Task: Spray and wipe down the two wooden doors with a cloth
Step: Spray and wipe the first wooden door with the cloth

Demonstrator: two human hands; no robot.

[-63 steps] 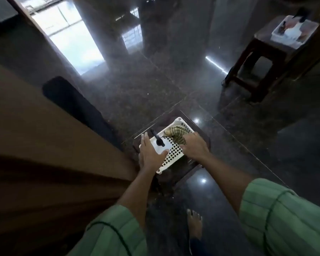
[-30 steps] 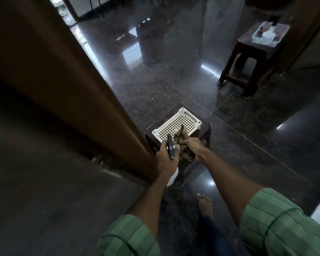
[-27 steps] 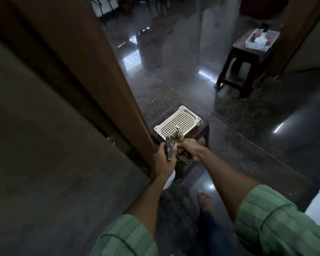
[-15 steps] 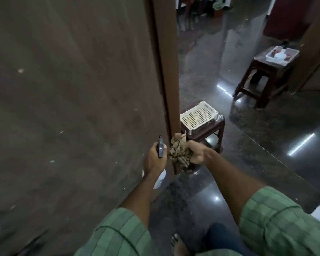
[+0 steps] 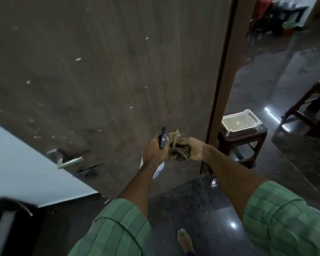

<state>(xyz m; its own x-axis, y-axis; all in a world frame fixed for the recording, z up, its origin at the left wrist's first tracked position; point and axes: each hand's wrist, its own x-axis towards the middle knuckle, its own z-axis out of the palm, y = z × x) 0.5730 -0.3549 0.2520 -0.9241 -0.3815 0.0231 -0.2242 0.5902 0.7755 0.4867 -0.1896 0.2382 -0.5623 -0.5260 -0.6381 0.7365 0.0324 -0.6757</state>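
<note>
Wooden door (image 5: 109,74) just beyond both hands, bottle (image 5: 160,168) left, cloth (image 5: 178,149) right

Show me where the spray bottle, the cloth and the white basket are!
spray bottle (image 5: 162,140), head view, on its dark trigger top
cloth (image 5: 177,149), head view, on the bunched middle
white basket (image 5: 239,122), head view, on its holey floor

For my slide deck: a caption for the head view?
Left hand holding white spray bottle, right hand bunching brown cloth, before speckled wooden door.
</note>
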